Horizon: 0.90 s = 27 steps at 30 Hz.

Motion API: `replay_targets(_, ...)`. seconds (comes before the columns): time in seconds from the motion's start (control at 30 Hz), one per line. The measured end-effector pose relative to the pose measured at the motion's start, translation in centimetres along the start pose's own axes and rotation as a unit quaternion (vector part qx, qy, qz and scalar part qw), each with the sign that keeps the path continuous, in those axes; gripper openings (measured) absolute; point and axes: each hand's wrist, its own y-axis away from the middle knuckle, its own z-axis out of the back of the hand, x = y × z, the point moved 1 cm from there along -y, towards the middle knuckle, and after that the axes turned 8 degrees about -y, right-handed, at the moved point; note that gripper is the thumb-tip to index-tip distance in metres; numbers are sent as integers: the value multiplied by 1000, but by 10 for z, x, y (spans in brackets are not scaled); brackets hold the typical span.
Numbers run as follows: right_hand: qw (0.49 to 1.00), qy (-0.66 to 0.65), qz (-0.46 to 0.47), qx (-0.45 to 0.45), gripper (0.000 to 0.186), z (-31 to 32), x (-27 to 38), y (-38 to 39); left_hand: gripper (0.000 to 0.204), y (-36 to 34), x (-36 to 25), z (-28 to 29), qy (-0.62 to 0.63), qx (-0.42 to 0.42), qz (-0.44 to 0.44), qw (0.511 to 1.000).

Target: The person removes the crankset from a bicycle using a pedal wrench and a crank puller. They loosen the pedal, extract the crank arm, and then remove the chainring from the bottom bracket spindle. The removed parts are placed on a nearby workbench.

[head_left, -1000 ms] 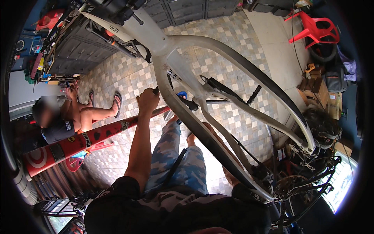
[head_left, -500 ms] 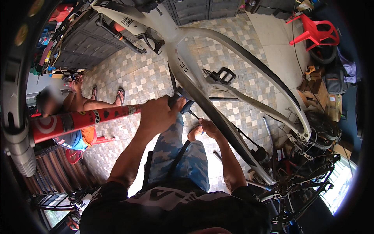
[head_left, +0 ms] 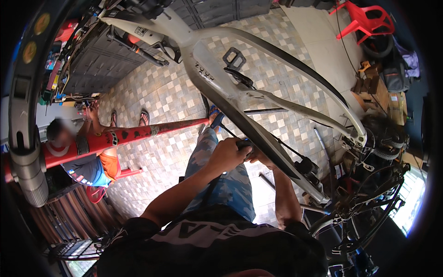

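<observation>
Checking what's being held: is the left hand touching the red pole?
Apart: the head view shows camouflage shorts in the gap between the left hand and the red pole.

Left hand [head_left: 227,155]: curled fingers are covering most of dark object [head_left: 244,144], leaving its kind unclear. Right hand [head_left: 261,158], just beside left: fingertips are lying partly hidden. Far beyond left hand: black fitting [head_left: 147,5] on bike frame [head_left: 217,81] is running past upper edge. Left of left hand: red pole [head_left: 138,133] is passing into dark rim, also hiding part of seated person [head_left: 90,170]; person's head [head_left: 59,132] is showing blurred. Right of right hand: bike parts [head_left: 353,203] are merging in shadow.
</observation>
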Motion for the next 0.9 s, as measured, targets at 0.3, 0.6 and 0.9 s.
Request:
replay_targets(0.3, 944, -314, -79, -65, 59, 26, -19, 1, 32, -4, -9, -23, -79, -102, -103, 986)
replay_targets(0.6, 934, -344, -93, -21, 50, 45, -29, -3, 43, -20, 20, -39, 3, -65, -98, 993)
replay_targets(0.9, 974, -209, -85, -26, 64, 38, -23, -44, 45, -14, 8, -25, 2, 41, -43, 998)
